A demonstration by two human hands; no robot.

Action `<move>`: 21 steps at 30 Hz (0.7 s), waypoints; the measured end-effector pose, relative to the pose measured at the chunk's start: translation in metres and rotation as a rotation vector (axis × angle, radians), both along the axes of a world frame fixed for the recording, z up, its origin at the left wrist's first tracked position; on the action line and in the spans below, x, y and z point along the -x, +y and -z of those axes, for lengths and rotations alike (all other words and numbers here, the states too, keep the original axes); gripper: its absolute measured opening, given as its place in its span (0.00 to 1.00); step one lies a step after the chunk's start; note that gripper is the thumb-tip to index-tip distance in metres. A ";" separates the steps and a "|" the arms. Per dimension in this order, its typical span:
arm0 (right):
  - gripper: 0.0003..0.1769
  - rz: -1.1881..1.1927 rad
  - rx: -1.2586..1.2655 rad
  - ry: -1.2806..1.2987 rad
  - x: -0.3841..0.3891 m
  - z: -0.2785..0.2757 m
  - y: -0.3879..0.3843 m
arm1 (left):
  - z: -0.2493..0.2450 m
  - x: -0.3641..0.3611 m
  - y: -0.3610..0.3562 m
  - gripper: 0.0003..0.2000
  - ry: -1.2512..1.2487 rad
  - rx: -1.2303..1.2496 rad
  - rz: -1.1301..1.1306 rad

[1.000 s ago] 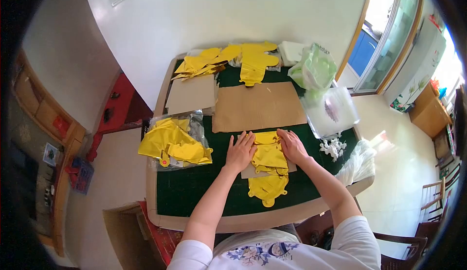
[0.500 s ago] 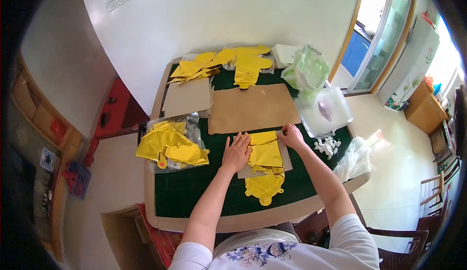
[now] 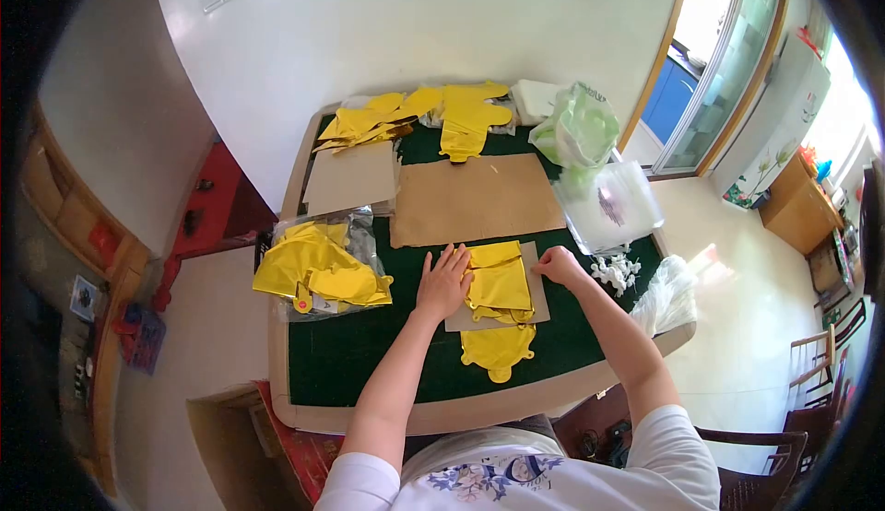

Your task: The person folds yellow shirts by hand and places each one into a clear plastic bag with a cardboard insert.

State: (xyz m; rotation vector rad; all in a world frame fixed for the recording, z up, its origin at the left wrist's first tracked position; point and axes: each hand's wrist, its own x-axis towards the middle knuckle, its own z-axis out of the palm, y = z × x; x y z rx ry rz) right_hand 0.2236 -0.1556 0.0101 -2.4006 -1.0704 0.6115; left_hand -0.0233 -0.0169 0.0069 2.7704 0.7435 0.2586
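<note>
A flat yellow foil balloon point(image 3: 499, 282) lies folded over a small grey cardboard sheet point(image 3: 540, 306) on the table. Its rounded lower part point(image 3: 498, 351) with small tabs hangs past the sheet's near edge onto the green surface. My left hand point(image 3: 445, 281) rests flat, fingers stretched, along the left side of the foil and sheet. At the sheet's right edge, my right hand point(image 3: 559, 265) has its fingers curled together in a pinch on the cardboard. Its fingertips are partly hidden.
Behind the hands lies a brown cardboard panel point(image 3: 475, 199). Grey cardboard sheets point(image 3: 348, 179) are stacked at left, near bagged yellow foil point(image 3: 323, 270). More foil balloons point(image 3: 468, 117) lie at the back. Clear plastic bags point(image 3: 613, 207), a green-white bag point(image 3: 579, 129) and white ties point(image 3: 616, 271) are right.
My right hand has moved from the sheet's upper right corner down along its right edge. The foil's upper part now lies lower and flatter over the lower part. My left hand stays at the left side.
</note>
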 end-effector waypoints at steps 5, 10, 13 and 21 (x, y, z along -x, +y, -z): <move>0.09 0.096 -0.119 0.469 -0.003 -0.007 -0.019 | 0.002 0.000 0.002 0.25 -0.023 0.009 0.005; 0.06 0.016 -0.047 0.486 -0.027 -0.041 -0.100 | 0.007 0.000 0.003 0.24 -0.047 -0.007 0.007; 0.07 -0.011 0.081 0.473 -0.011 -0.101 -0.150 | 0.011 -0.001 0.004 0.24 -0.081 -0.008 0.007; 0.04 0.093 -0.323 0.788 0.018 -0.084 -0.163 | -0.005 -0.031 0.035 0.13 -0.193 0.171 -0.042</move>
